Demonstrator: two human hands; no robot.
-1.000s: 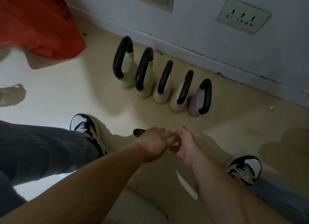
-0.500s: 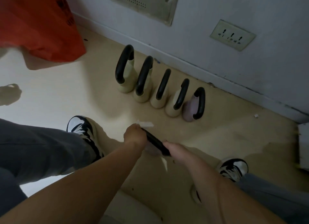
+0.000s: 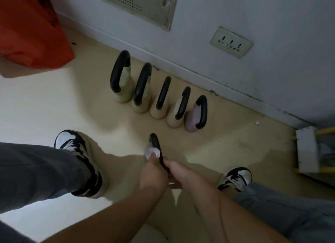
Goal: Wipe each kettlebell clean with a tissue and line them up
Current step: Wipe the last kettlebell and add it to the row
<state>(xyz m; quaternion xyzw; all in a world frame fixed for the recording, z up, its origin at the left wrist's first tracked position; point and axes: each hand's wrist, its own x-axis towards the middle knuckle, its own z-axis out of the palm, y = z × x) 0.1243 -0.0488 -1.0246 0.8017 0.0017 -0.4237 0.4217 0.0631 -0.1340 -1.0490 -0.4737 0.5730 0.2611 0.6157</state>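
Down low between the shoes (image 3: 72,145), the left hand (image 3: 154,174) and right hand (image 3: 181,175) curl their fingers tight round a small kettlebell (image 3: 155,145). Farther off, five kettlebells (image 3: 160,99) stand in a row by the wall (image 3: 272,34).

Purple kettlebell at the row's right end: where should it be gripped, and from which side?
Grip the black handle at its top, coming from above. The purple kettlebell stands upright with the loop arching over its body; a cream kettlebell crowds its left and the wall stands behind.
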